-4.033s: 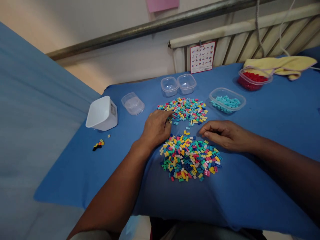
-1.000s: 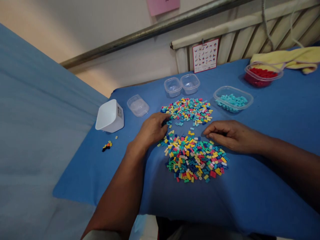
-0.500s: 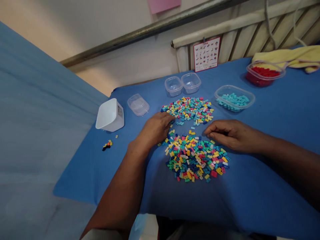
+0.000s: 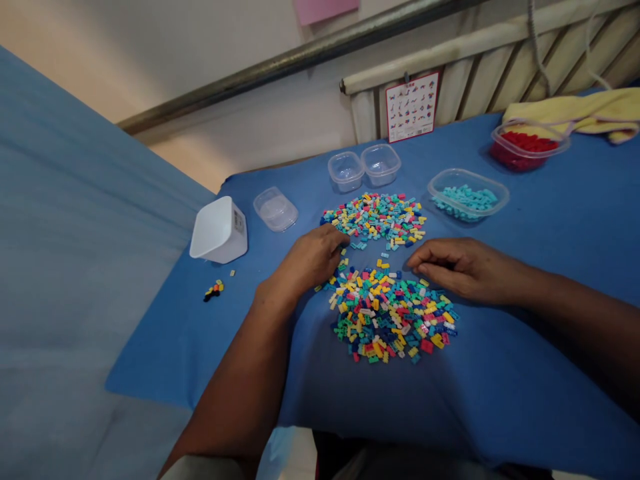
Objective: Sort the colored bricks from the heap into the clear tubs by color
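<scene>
Two heaps of small mixed-colour building bricks lie on the blue cloth, a far heap [image 4: 377, 217] and a near heap [image 4: 390, 317]. At their left side rests my left hand [image 4: 317, 253], fingers curled and closed, touching or almost touching the bricks between the heaps. The hand covers its own fingertips, so anything in them is hidden. To the right of the gap lies my right hand [image 4: 450, 267] on its side, closed, thumb against the bent fingers, with no brick showing in it. A few loose yellow bricks [image 4: 383, 264] sit between the hands.
Clear tubs [image 4: 346, 170] stand behind the heaps, with a clear shallow container [image 4: 276, 212] and white box [image 4: 217, 233] leftward. Rightward are a tub of turquoise bricks [image 4: 467, 200], a tub of red bricks [image 4: 527, 150] and a yellow cloth [image 4: 575, 110]. A picture card [image 4: 411, 108] leans behind.
Both hands and the bricks keep their places. The whole view has shifted very slightly.
</scene>
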A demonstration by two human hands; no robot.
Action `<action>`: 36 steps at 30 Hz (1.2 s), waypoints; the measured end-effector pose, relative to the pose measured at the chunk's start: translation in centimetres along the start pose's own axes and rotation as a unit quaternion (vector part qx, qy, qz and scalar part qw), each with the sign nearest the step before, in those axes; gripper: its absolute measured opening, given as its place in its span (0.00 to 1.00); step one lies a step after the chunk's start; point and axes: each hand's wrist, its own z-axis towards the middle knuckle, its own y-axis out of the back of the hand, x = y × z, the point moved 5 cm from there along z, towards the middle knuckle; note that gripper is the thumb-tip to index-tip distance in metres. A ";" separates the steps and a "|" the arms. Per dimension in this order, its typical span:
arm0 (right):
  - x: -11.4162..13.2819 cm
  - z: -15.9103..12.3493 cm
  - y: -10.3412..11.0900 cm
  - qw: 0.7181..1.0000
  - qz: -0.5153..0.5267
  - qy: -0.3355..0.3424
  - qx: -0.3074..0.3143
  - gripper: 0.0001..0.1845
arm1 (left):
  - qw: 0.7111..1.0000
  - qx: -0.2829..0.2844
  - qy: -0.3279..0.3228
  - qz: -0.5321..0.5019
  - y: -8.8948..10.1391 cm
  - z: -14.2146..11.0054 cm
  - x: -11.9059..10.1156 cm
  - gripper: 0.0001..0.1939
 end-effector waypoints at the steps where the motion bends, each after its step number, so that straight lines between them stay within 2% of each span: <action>1: 0.0 0.0 0.0 1.000 0.000 0.002 0.001 0.12 | 1.000 0.002 -0.002 0.003 0.0 0.0 0.0 0.18; 7: 0.0 0.2 -0.1 1.000 -0.009 0.005 -0.003 0.12 | 0.999 0.030 0.015 0.016 0.1 0.0 0.1 0.14; 12: 0.0 0.2 0.0 1.000 -0.017 0.007 -0.004 0.12 | 0.999 0.026 0.047 -0.008 0.5 0.1 0.2 0.13; 18: 0.0 0.1 0.0 0.999 -0.023 0.021 -0.002 0.11 | 0.986 -0.031 0.120 -0.112 1.6 -0.3 1.4 0.11; 22: 0.0 0.2 -0.1 0.999 -0.036 0.032 -0.006 0.11 | 0.964 -0.051 0.170 -0.198 1.6 -0.7 2.2 0.12; 25: 0.2 0.4 -0.1 0.998 -0.048 0.039 -0.017 0.11 | 0.944 -0.057 0.185 -0.267 1.2 -0.5 1.9 0.12; 30: 0.8 0.9 -0.1 0.996 -0.057 0.057 -0.027 0.11 | 0.914 -0.052 0.150 -0.372 0.7 1.5 -0.5 0.12; 33: 1.0 1.3 0.0 0.996 -0.054 0.065 -0.035 0.11 | 0.923 -0.055 0.082 -0.373 1.3 4.4 -3.3 0.10; 36: 0.9 1.4 0.1 0.996 -0.049 0.068 -0.040 0.10 | 0.942 -0.073 0.004 -0.329 2.3 8.3 -6.5 0.07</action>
